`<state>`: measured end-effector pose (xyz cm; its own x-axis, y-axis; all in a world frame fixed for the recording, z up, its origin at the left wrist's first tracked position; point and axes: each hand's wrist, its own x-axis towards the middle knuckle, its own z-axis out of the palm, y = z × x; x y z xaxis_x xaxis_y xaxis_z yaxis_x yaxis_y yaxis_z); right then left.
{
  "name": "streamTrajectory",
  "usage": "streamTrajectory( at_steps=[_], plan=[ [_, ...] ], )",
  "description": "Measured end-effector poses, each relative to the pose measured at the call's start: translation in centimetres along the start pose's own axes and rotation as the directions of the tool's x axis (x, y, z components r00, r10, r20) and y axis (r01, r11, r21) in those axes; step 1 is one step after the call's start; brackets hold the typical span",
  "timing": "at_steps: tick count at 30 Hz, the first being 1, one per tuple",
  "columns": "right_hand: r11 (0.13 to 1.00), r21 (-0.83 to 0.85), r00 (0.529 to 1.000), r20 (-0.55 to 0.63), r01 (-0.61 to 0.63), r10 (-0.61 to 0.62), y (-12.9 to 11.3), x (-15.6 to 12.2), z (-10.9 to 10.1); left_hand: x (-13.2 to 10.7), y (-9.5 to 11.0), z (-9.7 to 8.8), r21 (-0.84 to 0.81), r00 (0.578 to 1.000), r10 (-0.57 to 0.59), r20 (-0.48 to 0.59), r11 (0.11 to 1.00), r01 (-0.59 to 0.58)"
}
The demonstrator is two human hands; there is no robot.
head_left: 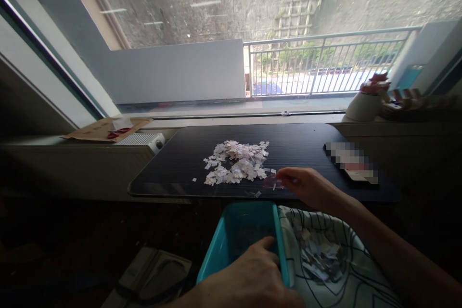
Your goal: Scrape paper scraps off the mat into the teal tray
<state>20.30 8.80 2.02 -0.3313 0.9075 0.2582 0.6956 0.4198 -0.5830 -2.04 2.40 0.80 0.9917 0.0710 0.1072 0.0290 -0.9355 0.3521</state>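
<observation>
A loose heap of small white paper scraps (240, 161) lies on the dark table (173, 154). At the heap's near right side, my right hand (301, 183) is closed on a thin translucent purple plastic piece (270, 181), whose flat edge touches or hovers just over the tabletop. Single scraps lie around it. Below the table's front edge stands a teal plastic bin (212, 250). My left hand (252, 264) reaches over it, fingers bent at its right wall; the fingertips are partly hidden. Beside the bin, a cloth-lined container (361, 269) with black lines holds more paper scraps (321, 252).
A phone-like slab (352, 163), partly blurred out, rests at the table's right. A white vase (364, 103) stands on the windowsill. Red-handled scissors (118, 133) lie on a brown paper bag (92, 128) at left, above a radiator (140, 142). A window runs behind the table.
</observation>
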Motion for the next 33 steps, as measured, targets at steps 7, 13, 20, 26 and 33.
streamTrajectory(
  at_steps=[7,13,20,26,33],
  plan=[
    [0.998,-0.070,0.999,0.035,0.004,-0.001,-0.4,0.3,0.5,-0.1,0.2,2.3,0.124,0.998,-0.048,0.035,0.991,0.043],
    [0.974,-0.206,0.986,-0.151,-0.097,0.067,2.3,-1.5,-1.3,1.2,0.2,1.1,0.081,0.999,0.007,0.052,0.997,-0.011],
    [0.989,-0.128,0.993,-0.095,-0.080,0.068,1.2,-3.7,0.2,1.7,0.6,-0.3,0.089,0.998,-0.026,0.049,0.996,0.022],
    [0.996,-0.086,0.997,-0.079,-0.005,-0.002,0.5,-2.0,1.0,1.6,-0.2,-0.2,0.006,0.995,0.056,0.080,0.998,-0.057],
    [0.999,-0.043,0.999,0.050,0.015,-0.013,0.1,-1.8,1.0,1.5,-0.1,-0.3,0.027,0.994,0.038,0.105,0.999,-0.041]
  ],
)
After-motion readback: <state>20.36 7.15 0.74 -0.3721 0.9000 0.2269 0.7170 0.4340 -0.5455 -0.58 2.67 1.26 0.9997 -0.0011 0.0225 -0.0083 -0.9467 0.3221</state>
